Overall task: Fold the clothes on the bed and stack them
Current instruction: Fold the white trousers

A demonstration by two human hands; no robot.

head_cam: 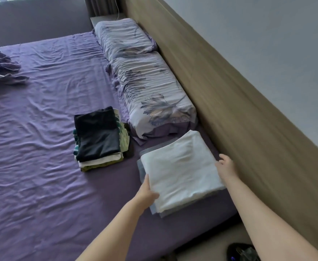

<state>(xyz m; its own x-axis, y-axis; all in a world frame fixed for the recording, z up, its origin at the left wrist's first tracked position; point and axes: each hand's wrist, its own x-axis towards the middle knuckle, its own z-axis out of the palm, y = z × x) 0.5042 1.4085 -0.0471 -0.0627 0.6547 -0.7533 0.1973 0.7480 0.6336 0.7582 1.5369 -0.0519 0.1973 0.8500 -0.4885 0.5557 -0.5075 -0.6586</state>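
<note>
White cloth (180,170), folded, lay on top of a grey folded pile (173,213) at the bed's (41,129) near right corner, just beside the headboard (220,110) edge and close below the nearer pillow (154,95). Its long axis ran diagonally, from the near edge of the bed up toward the headboard.

Left hand (147,193) was at the cloth's left near edge; thumb lay on top, fingers hidden below the cloth, so it read as gripping that edge. Right hand (226,166) was at the opposite, headboard-side edge, fingers loosely spread and relaxed, touching or just off the cloth; no grip visible there. The cloth lay between the two hands, each equally near its own side.

Dark stack (99,138) of folded clothes sat to the left, apart from the white cloth, nearer the bed's middle. A crumpled purple item (1,66) lay well apart at the far left edge.

Judgement: white cloth being set or squared on its pile; folding nearly complete, the crumpled item possibly left.
</note>
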